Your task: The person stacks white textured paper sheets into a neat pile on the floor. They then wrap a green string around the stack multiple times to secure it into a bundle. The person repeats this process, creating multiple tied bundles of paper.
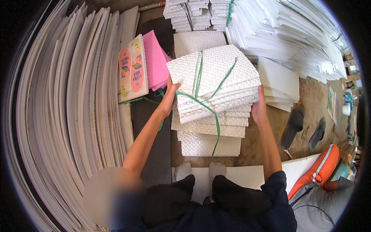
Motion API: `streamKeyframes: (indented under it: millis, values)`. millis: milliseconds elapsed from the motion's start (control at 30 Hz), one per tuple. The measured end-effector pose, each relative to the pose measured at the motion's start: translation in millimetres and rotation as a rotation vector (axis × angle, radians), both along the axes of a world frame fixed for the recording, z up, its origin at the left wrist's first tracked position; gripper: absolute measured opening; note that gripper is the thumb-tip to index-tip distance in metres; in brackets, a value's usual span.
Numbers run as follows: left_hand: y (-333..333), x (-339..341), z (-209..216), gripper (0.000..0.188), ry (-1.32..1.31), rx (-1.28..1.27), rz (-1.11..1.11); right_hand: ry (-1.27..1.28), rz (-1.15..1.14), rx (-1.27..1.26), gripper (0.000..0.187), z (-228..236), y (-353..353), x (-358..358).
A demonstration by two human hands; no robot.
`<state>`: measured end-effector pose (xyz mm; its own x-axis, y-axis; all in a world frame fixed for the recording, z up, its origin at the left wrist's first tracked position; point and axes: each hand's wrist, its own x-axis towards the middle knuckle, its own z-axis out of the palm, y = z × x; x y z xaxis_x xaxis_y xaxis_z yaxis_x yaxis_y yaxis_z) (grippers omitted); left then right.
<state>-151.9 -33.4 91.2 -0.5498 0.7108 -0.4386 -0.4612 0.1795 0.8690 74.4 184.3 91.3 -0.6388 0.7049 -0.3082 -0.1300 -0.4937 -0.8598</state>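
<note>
Both my hands hold a thick bundle of white, bumpy-textured foam sheets (241,73), gripped by its left and right sides. My left hand (169,98) is closed on the left edge, thumb on top. At the right edge my right hand (259,109) presses with its thumb up, the other fingers mostly hidden. Loose-looking green plastic string (199,73) crosses the bundle, and one end dangles over the front. The bundle is tilted, just over or on a lower stack of similar sheets (197,149); whether they touch I cannot tell.
Tall white sheets (73,96) stand in a row on the left. Beside them lean a printed colourful sheet (132,69) and pink sheets (156,65). White piles (278,31) rise behind. Dark slippers (293,127) lie right. Another person in orange and grey clothing (320,201) is at lower right.
</note>
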Motion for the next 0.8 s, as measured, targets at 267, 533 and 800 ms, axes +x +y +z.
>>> streamKeyframes:
  millis: [267, 533, 800]
  values:
    - [-81, 63, 19, 0.078, 0.297, 0.051, -0.082, 0.076, -0.101, -0.074, 0.047, 9, -90, 97]
    - [-94, 64, 15, 0.079, 0.362, 0.214, -0.147, -0.121, 0.077, 0.413, 0.039, 34, -66, 119]
    - [-89, 74, 16, 0.079, 0.327, 0.23, -0.163, -0.533, 0.321, 0.484, 0.052, 131, -21, 164]
